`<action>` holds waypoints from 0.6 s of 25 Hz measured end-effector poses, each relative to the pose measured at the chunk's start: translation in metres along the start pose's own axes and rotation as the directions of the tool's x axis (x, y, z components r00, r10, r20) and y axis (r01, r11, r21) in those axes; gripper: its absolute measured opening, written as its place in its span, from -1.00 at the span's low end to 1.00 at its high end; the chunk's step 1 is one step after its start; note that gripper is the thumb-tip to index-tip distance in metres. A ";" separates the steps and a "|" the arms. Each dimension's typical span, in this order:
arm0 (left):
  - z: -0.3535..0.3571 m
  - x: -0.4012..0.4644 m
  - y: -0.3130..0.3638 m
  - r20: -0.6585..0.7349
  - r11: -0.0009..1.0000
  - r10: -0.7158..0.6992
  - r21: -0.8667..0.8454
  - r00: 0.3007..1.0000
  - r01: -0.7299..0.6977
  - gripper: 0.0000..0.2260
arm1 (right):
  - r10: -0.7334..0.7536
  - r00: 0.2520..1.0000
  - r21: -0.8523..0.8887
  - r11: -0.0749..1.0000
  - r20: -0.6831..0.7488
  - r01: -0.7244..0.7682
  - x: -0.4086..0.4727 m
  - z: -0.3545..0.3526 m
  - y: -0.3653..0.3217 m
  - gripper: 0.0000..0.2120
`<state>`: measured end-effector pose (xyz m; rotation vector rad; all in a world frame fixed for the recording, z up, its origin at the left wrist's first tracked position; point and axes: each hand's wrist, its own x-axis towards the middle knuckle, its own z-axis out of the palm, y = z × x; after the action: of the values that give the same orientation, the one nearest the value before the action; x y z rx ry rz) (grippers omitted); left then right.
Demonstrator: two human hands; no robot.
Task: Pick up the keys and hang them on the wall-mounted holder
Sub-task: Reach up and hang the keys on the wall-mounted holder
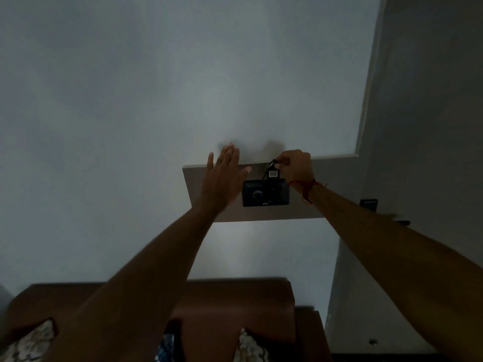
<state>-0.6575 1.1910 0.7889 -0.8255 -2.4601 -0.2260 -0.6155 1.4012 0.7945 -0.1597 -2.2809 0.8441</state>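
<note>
A brown board is fixed to the pale wall, with a black switch panel on it. My right hand pinches the ring of a dark key bunch at the board's top edge; the keys and a small light tag dangle over the switch panel. Any hook there is hidden by my fingers. My left hand is flat and open, fingers spread, resting against the board's upper left part and the wall.
A brown sofa back with patterned cushions stands right below my arms. A wall corner runs down on the right, with a small dark switch beyond it.
</note>
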 end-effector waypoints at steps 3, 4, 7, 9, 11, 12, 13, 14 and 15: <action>0.011 0.004 -0.001 -0.001 1.000 0.013 0.006 1.000 -0.013 -0.40 | 0.005 1.000 -0.015 1.000 0.004 -0.004 0.004 0.005 0.006 -0.89; 0.015 0.006 -0.001 -0.002 1.000 0.017 0.005 1.000 -0.017 -0.39 | -0.002 1.000 -0.023 1.000 0.012 0.002 0.004 0.007 0.009 -0.88; 0.023 0.012 0.000 -0.002 1.000 0.022 0.008 1.000 -0.022 -0.38 | -0.014 1.000 -0.038 0.999 0.017 0.015 0.004 0.011 0.017 -0.87; 0.028 0.016 -0.001 -0.004 1.000 0.018 0.012 1.000 -0.018 -0.38 | -0.004 1.000 -0.014 1.000 0.001 0.004 0.006 0.014 0.020 -0.88; 0.032 0.018 -0.002 0.001 1.000 0.008 0.008 1.000 -0.008 -0.38 | 0.004 1.000 -0.013 1.000 0.006 -0.004 0.008 0.018 0.022 -0.89; 0.035 0.019 -0.002 -0.001 1.000 0.006 0.012 1.000 -0.006 -0.38 | 0.002 1.000 -0.036 0.999 0.030 -0.001 0.008 0.020 0.023 -0.89; 0.038 0.018 -0.002 -0.004 1.000 0.005 0.017 1.000 -0.005 -0.38 | 0.000 0.998 -0.064 0.998 0.065 0.004 0.008 0.025 0.026 -0.89; 0.040 0.018 -0.002 -0.002 1.000 0.005 0.020 1.000 -0.005 -0.38 | 0.004 0.996 -0.082 0.997 0.092 0.004 0.005 0.030 0.028 -0.89; 0.043 0.017 -0.003 0.004 1.000 0.006 0.021 1.000 -0.006 -0.38 | 0.011 0.995 -0.090 0.996 0.095 -0.002 0.002 0.036 0.031 -0.88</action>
<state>-0.6893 1.2109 0.7617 -0.8249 -2.4587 -0.1958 -0.6440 1.4074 0.7568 -0.1711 -2.4102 0.7675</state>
